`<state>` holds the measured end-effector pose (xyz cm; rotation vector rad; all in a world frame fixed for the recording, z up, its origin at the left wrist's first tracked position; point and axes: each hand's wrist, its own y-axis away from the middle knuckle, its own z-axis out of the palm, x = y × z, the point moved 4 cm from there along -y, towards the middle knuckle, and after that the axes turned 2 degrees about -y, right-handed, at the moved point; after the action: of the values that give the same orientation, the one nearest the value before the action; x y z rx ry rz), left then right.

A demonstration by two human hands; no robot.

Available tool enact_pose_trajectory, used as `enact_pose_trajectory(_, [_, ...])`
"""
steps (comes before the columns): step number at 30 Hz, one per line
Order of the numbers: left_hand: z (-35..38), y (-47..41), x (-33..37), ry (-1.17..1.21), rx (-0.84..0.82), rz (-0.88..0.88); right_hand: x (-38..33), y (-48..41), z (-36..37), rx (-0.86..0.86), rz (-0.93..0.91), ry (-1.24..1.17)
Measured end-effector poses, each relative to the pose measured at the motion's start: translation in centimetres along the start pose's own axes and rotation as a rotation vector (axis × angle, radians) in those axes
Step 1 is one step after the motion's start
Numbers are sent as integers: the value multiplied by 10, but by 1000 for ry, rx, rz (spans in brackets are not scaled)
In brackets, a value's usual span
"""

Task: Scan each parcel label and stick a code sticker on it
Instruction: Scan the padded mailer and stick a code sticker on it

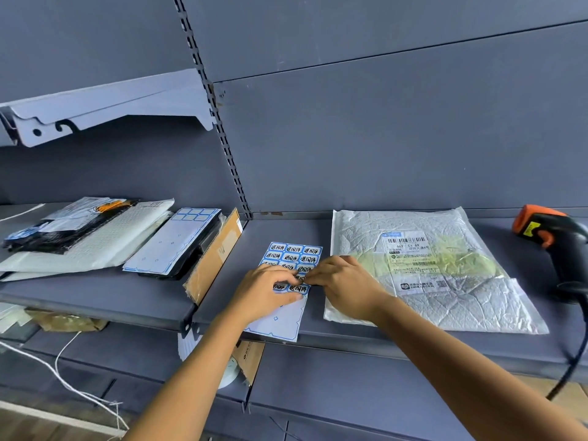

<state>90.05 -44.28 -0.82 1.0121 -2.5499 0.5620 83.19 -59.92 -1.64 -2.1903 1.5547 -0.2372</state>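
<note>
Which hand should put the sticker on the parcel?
Probably the right hand: its fingertips pinch at the sticker sheet, and the parcel lies just beside it. The left hand presses the sheet down.

My left hand (267, 292) presses the sticker sheet (294, 251) flat on the shelf (248, 246) while my right hand (343, 281) pinches its right edge. Just right lies the labelled parcel (451, 300); the scanner (555, 246) sits far right.
</note>
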Motion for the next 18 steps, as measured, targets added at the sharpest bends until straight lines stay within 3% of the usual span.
enact_pose_trajectory(6, [-6,1,5,-46,-17,-39,0,0,0,8,9,-6])
enact_pose_trajectory(14, [-2,0,11,-6,25,52,-1,0,0,20,21,-22])
enact_pose_trajectory(18, [2,0,12,82,-7,-26,0,0,1,11,30,-23])
